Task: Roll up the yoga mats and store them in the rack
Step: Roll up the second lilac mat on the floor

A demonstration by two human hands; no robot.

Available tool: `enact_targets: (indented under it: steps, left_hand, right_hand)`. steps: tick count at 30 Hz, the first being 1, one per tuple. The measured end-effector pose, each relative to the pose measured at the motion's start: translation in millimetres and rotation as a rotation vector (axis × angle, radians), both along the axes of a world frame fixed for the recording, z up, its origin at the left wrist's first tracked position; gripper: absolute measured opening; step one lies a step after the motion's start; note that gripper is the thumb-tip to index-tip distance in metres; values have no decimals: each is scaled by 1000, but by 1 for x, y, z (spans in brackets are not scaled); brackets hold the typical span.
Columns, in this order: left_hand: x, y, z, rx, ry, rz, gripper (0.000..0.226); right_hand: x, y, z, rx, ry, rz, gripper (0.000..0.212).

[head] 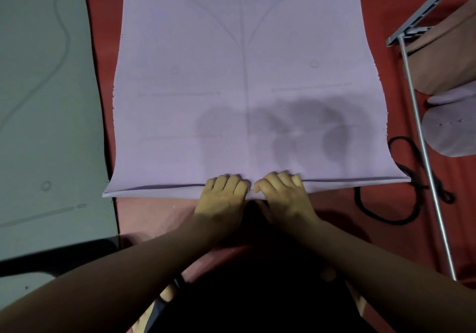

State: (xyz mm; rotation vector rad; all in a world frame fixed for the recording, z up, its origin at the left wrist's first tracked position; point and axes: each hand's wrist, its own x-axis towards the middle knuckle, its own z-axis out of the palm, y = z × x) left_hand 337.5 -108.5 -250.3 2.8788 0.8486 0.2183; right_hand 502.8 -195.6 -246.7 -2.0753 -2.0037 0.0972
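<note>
The lilac mat [244, 75] lies flat on the red floor [103, 100], running from the person's knees to the far edge of view. Its near end is folded over once, forming a narrow flap across the full width. The step in hand is the start of the roll.

The left hand [222, 196] and right hand [282, 193] sit side by side at the middle of the flap. In each grip the fingers curl over the folded edge and press it down; the thumbs are hidden.

The rack [422, 137] stands at right, with rolled mats [448, 126] already in it. A grey mat [46, 100] lies flat at left. A black cord [401, 193] lies on the floor just beside the lilac mat's near right corner.

The next move likely calls for pushing the fold away to form a tight core, then spreading the hands outward to keep both ends even.
</note>
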Motion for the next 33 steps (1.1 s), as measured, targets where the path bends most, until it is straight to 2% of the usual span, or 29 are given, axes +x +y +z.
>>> enact_targets:
  steps: [5,10,13,16,18,21,23,26,28,30,33]
  left_hand:
    - [-3,-14,2,-50,-33,50,25]
    - [-11,-22,-3,-28,-72,60,26]
    - [-8,-19,-2,-37,-65,90,18]
    - [-3,-8,-3,-121,-82,143,19]
    - [0,-3,-2,-221,-118,186,23]
    - [5,9,7,-392,-77,287,27]
    - [9,15,12,-473,-21,311,34]
    - [8,19,10,-516,-38,297,33]
    - [5,17,3,-421,-114,200,33]
    - [-2,18,-4,-260,-166,103,29]
    - [-10,15,2,-78,-74,32,35]
  right_hand:
    - [-6,-5,1,-94,-39,-16,13]
    - [-1,-5,4,-85,-64,61,14]
    - [-1,-4,0,-65,-59,45,12]
    - [0,-6,-5,17,59,-13,11]
    - [4,-6,-9,130,142,-28,21]
    - [3,-5,-13,312,148,-65,12]
    - [-2,-8,-17,274,-18,-98,22]
    - [-9,-14,-19,59,-218,-99,59]
    - [-8,-8,-16,-25,-238,-154,73]
    - [-10,1,-16,-42,-222,-228,75]
    - [-11,3,-23,60,-199,-245,73]
